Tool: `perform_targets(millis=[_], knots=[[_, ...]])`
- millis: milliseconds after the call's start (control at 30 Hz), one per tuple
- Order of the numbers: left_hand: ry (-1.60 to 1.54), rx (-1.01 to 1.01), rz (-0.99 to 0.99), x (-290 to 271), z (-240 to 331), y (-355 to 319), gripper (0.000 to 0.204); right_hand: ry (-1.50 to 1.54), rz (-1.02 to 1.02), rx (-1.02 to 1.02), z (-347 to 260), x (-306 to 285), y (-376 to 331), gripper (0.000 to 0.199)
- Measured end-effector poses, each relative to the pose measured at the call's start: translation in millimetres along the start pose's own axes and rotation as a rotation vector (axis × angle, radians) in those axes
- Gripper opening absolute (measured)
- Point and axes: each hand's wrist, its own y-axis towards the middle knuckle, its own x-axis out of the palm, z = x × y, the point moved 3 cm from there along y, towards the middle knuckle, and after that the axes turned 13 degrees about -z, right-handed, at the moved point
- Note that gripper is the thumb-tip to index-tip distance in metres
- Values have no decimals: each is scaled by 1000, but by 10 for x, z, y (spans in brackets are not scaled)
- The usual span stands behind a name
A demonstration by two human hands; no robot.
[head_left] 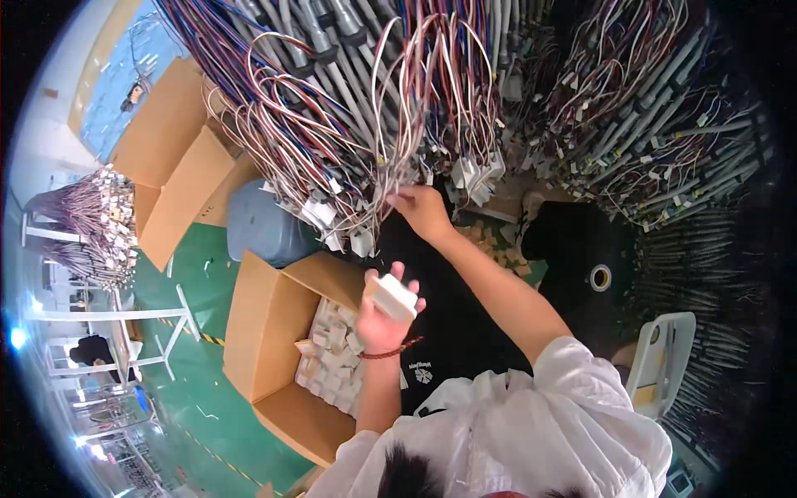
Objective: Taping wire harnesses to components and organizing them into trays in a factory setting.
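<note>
My left hand (382,325) is turned palm up near the middle, its fingers curled around a small white block-shaped piece (393,297). Further up and to the right, my right hand (422,212) reaches into the hanging wires (397,178), thumb and fingers closed on a few of them; the exact strands are hard to make out. These wires, white, brown and blue, come from thick grey cables (344,79) hanging in a dense bundle. White tags or connectors (318,212) dangle from their lower ends, close to my right hand.
An open cardboard box (257,328) beside my left forearm holds many small white pieces (332,353). Behind it stand a blue-grey bin (266,224) and another cardboard box (166,141). More cable bundles (664,158) hang at right, above a tape roll (599,278) and a white chair (662,361).
</note>
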Motion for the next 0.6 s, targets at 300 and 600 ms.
perform_targets(millis=[300,600], knots=[[1370,-106,107,277,202,227,46,118,-168,-34,42,-171,-272,37],[1398,-150,56,392,45,430,36,625,134,-28,-227,-679,135,22]])
